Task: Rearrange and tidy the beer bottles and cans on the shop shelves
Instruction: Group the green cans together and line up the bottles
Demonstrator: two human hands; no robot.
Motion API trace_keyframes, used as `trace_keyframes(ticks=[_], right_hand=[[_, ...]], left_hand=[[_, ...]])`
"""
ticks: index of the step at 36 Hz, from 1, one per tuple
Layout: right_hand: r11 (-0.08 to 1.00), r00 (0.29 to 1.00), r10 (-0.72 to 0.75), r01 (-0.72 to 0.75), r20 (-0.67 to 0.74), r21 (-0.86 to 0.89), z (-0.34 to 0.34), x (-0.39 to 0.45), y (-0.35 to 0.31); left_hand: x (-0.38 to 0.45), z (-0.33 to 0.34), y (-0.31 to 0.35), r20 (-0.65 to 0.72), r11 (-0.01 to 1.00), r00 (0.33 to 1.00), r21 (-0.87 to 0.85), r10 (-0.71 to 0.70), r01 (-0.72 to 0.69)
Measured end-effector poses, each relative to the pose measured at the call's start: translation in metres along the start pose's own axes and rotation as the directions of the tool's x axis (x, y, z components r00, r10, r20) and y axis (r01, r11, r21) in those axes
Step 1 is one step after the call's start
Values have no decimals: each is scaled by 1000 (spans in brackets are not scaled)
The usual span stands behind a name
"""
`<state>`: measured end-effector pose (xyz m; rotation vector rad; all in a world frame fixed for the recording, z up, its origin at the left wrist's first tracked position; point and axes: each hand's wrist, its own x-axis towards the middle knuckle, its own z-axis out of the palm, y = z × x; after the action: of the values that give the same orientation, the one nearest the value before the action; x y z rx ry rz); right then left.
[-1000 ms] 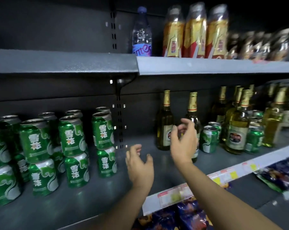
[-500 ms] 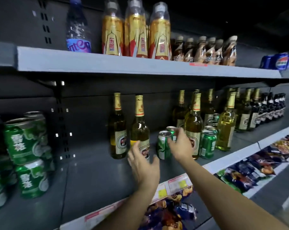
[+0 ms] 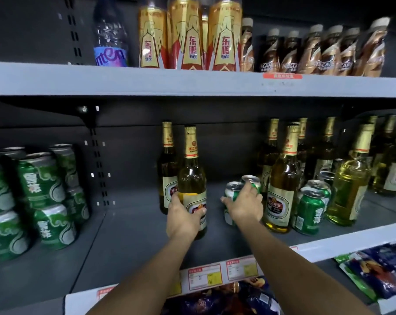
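While both hands are on different things at once, neither grip gets full attention, and that is where trouble could start. Nearest the shelf's front edge (image 3: 329, 244), the left hand (image 3: 184, 218) has its fingers curled round the lower body of a front beer bottle (image 3: 191, 178), which stands upright. Held that low, the tall glass could tip at the neck and knock the second bottle (image 3: 167, 169) just behind it. To the right of the front bottle, the right hand (image 3: 244, 205) wraps over a green-and-white can (image 3: 232, 194), its fingertips reaching the rear can (image 3: 251, 181) touching it. Whether it holds one or both, I cannot tell; a loose second can could roll off the shelf. Just right of that hand stands an amber bottle (image 3: 281, 185) with more green cans (image 3: 310, 210) beside it, so a careless elbow swing might topple them. Far left of the front bottle, stacked green cans (image 3: 44, 194) look none too steady.
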<state>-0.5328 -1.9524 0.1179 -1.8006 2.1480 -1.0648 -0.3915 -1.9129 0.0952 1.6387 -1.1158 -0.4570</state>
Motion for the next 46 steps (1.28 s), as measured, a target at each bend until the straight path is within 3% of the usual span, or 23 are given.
trace_keyframes(ticks=[9, 11, 14, 17, 20, 22, 28, 33, 37, 40, 46], right_hand=[[997, 999, -18, 20, -27, 79, -1, -4, 12], [995, 999, -26, 28, -25, 91, -4, -8, 14], [993, 998, -47, 51, -39, 106, -9, -15, 16], [991, 996, -80, 84, -37, 107, -16, -20, 15], [986, 993, -117, 116, -1, 120, -23, -26, 12], [980, 987, -158, 156, 10, 124, -25, -32, 9], [950, 963, -270, 265, 6, 164, -17, -61, -8], [879, 928, -371, 342, 28, 332, 0, -90, -44], [767, 883, -437, 268, 169, 583, 19, -116, -87], [716, 813, -508, 217, 283, 664, 33, -140, -123], [651, 796, -540, 189, 274, 735, 64, -181, -192]], left_hand=[[8, 4, 2, 41, 999, 999, -37, 5, -4], [-1, 4, 1, -18, 999, 999, 14, 37, -37], [-35, 5, -4, -210, 961, 942, 150, 261, -232], [-62, 16, -9, -32, 906, 917, 169, 399, -388], [-61, 28, -1, 208, 959, 940, 31, 270, -283], [-59, 33, 7, 298, 976, 930, -28, 216, -217], [-58, 8, 1, 136, 981, 971, -31, 196, -194], [-59, -46, -8, 1, 984, 984, 3, 177, -177], [-55, -106, -20, -45, 986, 985, -11, 167, -168], [-48, -155, -37, -89, 989, 985, 9, 147, -147], [-35, -240, -76, -56, 988, 993, -113, 100, -106]])
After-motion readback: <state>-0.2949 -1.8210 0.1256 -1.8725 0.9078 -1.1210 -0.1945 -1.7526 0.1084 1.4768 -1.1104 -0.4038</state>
